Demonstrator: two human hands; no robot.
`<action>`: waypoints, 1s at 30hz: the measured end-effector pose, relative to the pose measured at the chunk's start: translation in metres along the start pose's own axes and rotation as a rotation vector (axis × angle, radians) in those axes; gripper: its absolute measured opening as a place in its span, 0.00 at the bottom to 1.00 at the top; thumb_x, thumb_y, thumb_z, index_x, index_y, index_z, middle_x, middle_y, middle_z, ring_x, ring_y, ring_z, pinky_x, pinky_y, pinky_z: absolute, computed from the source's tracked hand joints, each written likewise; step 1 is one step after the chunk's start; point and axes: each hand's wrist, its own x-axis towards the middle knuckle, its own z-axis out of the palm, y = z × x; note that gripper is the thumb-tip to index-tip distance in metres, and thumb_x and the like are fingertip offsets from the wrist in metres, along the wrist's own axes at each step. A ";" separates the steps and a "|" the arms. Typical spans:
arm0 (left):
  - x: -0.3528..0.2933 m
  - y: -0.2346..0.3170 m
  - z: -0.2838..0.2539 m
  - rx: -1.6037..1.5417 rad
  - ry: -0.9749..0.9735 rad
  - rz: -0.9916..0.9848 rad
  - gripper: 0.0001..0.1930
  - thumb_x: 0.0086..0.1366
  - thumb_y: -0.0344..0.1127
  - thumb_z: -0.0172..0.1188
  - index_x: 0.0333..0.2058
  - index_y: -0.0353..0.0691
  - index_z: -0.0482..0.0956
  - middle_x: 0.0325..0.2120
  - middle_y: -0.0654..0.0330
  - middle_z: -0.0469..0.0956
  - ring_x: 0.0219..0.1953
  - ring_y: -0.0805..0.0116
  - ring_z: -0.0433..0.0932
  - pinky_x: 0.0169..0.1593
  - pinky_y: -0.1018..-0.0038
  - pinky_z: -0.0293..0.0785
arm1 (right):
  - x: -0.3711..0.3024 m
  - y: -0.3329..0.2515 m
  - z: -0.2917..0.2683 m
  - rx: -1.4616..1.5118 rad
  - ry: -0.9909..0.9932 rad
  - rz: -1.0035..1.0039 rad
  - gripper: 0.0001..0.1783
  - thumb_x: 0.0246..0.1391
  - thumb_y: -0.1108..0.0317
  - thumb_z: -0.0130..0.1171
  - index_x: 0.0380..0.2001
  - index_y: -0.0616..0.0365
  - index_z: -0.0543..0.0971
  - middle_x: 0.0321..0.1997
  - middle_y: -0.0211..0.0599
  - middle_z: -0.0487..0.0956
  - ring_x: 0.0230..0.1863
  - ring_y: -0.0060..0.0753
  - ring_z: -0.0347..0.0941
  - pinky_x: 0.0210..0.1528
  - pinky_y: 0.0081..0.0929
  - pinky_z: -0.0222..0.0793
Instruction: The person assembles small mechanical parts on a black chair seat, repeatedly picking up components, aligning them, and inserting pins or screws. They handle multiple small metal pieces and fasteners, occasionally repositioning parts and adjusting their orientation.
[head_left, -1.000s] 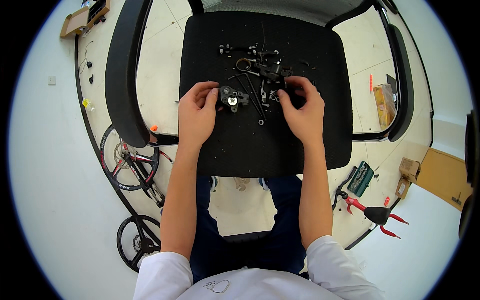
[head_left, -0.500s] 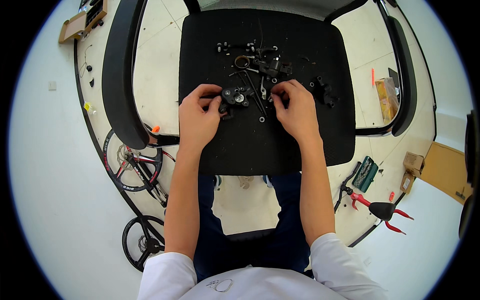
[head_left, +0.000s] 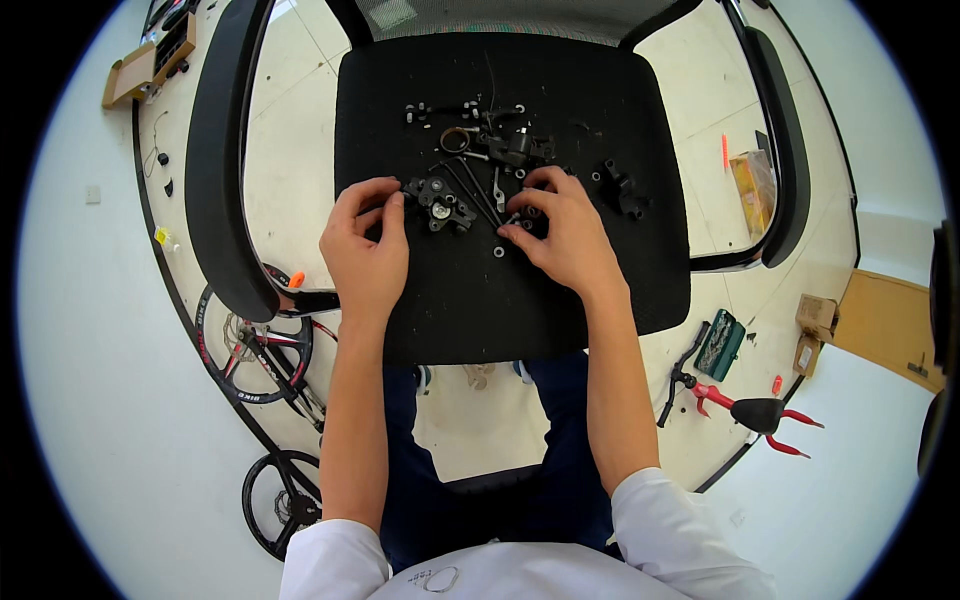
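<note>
A black bike-brake-like caliper [head_left: 440, 211] with a silver round bolt lies on the black chair seat [head_left: 520, 320]. My left hand [head_left: 367, 240] pinches its left end between thumb and forefinger. To the right, my right hand [head_left: 562, 232] has thumb and fingertips curled low over a small silver bolt-like piece [head_left: 515, 220], partly hidden by the fingers. Between the hands lie thin black rods [head_left: 468, 188] and a silver lever-shaped piece [head_left: 498, 190]. A small nut [head_left: 499, 252] rests just below my right thumb.
Behind the hands lie a ring [head_left: 455, 140], a black block-shaped part [head_left: 520, 148] and a bar [head_left: 440, 112]. A black bracket [head_left: 625, 188] sits to the right. Armrests [head_left: 225, 170] flank the seat. On the floor are wheels [head_left: 282, 505], a green toolbox [head_left: 720, 345] and a red frame [head_left: 715, 400].
The whole view has shifted, with the seat lower and further left. My right hand has come nearer to the small nut and the rods. My left hand stays at the caliper's left end.
</note>
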 end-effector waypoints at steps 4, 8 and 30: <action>-0.002 0.007 0.005 0.037 0.013 0.106 0.05 0.63 0.23 0.60 0.38 0.31 0.81 0.35 0.56 0.82 0.34 0.71 0.82 0.40 0.77 0.78 | 0.002 -0.003 -0.004 0.100 -0.062 0.097 0.10 0.46 0.71 0.71 0.32 0.60 0.83 0.42 0.34 0.78 0.38 0.39 0.77 0.44 0.34 0.75; -0.007 0.011 0.013 0.103 0.035 0.235 0.05 0.62 0.21 0.61 0.36 0.33 0.81 0.33 0.57 0.82 0.30 0.71 0.80 0.36 0.76 0.76 | 0.002 0.003 -0.007 0.166 -0.014 0.090 0.07 0.49 0.76 0.67 0.34 0.63 0.82 0.37 0.36 0.79 0.31 0.31 0.78 0.36 0.26 0.75; -0.038 0.009 0.072 0.296 -0.501 0.236 0.10 0.59 0.24 0.65 0.41 0.36 0.82 0.28 0.58 0.78 0.27 0.68 0.76 0.30 0.74 0.72 | -0.009 0.028 -0.022 0.107 -0.025 0.091 0.06 0.48 0.76 0.65 0.32 0.61 0.82 0.35 0.40 0.79 0.36 0.43 0.78 0.41 0.34 0.75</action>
